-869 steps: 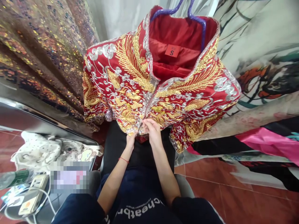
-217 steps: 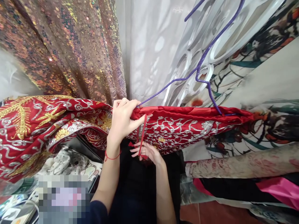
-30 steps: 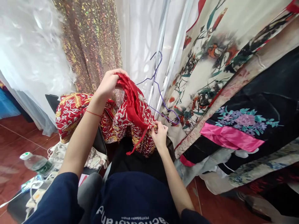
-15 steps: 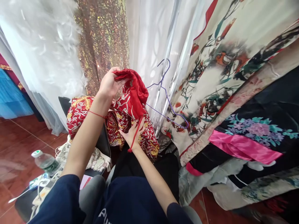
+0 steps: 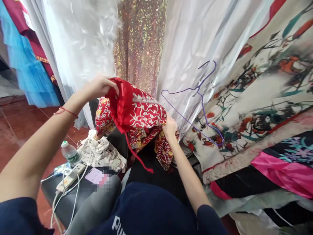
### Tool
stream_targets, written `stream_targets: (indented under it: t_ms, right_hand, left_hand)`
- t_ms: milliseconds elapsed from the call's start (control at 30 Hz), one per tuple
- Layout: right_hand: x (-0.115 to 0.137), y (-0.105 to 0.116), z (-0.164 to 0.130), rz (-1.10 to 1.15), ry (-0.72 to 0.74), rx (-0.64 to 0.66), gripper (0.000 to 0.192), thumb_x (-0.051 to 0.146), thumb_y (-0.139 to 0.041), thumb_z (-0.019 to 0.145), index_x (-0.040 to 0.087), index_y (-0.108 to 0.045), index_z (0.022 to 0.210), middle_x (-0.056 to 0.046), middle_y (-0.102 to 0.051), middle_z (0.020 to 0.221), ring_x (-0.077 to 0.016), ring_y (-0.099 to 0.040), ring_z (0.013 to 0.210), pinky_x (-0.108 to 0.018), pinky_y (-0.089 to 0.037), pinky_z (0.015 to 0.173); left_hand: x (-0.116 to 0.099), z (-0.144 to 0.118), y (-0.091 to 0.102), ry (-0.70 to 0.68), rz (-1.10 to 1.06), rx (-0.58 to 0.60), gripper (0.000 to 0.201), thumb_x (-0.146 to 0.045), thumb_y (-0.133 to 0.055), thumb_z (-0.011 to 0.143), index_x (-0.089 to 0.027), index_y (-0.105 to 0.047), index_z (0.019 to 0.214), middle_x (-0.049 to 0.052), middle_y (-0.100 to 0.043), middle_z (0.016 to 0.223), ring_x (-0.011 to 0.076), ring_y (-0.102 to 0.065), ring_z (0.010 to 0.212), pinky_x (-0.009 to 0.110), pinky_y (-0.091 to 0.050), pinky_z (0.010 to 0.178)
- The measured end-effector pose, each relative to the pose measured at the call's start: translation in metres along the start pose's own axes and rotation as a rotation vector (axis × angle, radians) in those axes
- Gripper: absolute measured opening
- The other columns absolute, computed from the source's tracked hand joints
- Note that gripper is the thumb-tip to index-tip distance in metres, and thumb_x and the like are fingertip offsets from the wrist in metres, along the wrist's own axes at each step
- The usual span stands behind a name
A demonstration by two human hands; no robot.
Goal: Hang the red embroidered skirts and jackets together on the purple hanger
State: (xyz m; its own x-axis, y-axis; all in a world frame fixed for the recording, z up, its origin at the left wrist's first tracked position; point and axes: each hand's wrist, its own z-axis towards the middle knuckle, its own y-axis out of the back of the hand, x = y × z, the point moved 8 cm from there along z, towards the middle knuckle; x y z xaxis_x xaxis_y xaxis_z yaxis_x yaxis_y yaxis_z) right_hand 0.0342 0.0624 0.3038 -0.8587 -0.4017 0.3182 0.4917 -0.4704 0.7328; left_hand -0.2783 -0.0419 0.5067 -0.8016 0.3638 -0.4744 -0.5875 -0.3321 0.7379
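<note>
A red embroidered garment (image 5: 149, 114) with silver and gold patterns is stretched between my hands over my lap. My left hand (image 5: 104, 87) grips its plain red satin edge at the upper left, fingers curled over the border. At the right side of the cloth, my right hand (image 5: 170, 126) is closed on the embroidered fabric. A red cord (image 5: 137, 155) dangles from the satin edge toward my lap. Right of my right hand, apart from it, a purple hanger (image 5: 201, 98) hangs before white sheer fabric.
On a black seat at left lie a power strip (image 5: 70, 178) with white cables, a phone (image 5: 95, 176), a plastic bottle (image 5: 70, 153) and a white printed cloth bag (image 5: 100, 150). Hanging costumes include a gold sequined one (image 5: 141, 42) and a floral one (image 5: 269, 85).
My left hand has moved left with the satin edge, and my right hand has shifted right along the garment. The garment is spread wider, and the cord now hangs free of my right wrist.
</note>
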Motion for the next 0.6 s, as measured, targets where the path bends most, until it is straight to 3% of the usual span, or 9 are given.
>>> stream_targets:
  t_ms: [100, 200, 300, 467, 600]
  right_hand:
    - [0.015, 0.015, 0.024, 0.0, 0.045, -0.023, 0.058, 0.015, -0.047, 0.085, 0.012, -0.055, 0.142, -0.018, -0.072, 0.113, -0.0279, -0.066, 0.093, -0.036, -0.048, 0.081]
    - [0.036, 0.034, 0.051, 0.021, 0.092, -0.101, 0.058, 0.014, -0.041, 0.086, 0.017, -0.056, 0.142, -0.016, -0.073, 0.113, -0.0276, -0.068, 0.089, -0.037, -0.048, 0.075]
    - [0.062, 0.048, 0.082, 0.078, 0.157, -0.161, 0.06, 0.011, -0.039, 0.084, 0.02, -0.058, 0.14, -0.015, -0.074, 0.109, -0.0272, -0.068, 0.086, -0.041, -0.049, 0.076]
    - [0.112, 0.06, 0.129, 0.153, 0.257, -0.238, 0.056, 0.011, -0.036, 0.089, 0.021, -0.058, 0.139, -0.013, -0.074, 0.098, -0.027, -0.067, 0.085, -0.046, -0.05, 0.081]
    - [0.166, 0.062, 0.132, 0.231, 0.392, -0.251, 0.05, 0.017, -0.035, 0.095, 0.02, -0.055, 0.141, -0.014, -0.071, 0.113, -0.028, -0.067, 0.092, -0.048, -0.05, 0.082]
  left_hand:
    - [0.006, -0.007, 0.017, -0.077, 0.156, -0.063, 0.042, 0.005, -0.046, 0.068, -0.021, -0.075, 0.082, 0.004, -0.066, 0.102, 0.0191, -0.052, 0.1, 0.039, -0.038, 0.116]
    - [0.007, -0.01, 0.046, -0.091, 0.263, -0.13, 0.033, 0.002, -0.053, 0.073, -0.02, -0.075, 0.086, 0.008, -0.061, 0.101, 0.0241, -0.048, 0.115, 0.051, -0.022, 0.126]
    - [0.009, -0.018, 0.079, -0.096, 0.347, -0.201, 0.026, -0.007, -0.054, 0.083, -0.023, -0.074, 0.089, 0.008, -0.056, 0.105, 0.0252, -0.043, 0.124, 0.055, -0.011, 0.128]
    - [0.024, -0.061, 0.117, -0.025, 0.481, -0.297, 0.028, -0.037, -0.05, 0.096, -0.025, -0.075, 0.099, 0.009, -0.056, 0.117, 0.0279, -0.041, 0.129, 0.056, -0.015, 0.126]
    - [0.04, -0.127, 0.134, 0.087, 0.653, -0.391, 0.039, -0.043, -0.042, 0.096, -0.025, -0.075, 0.103, 0.004, -0.058, 0.127, 0.0278, -0.049, 0.128, 0.054, -0.028, 0.118]
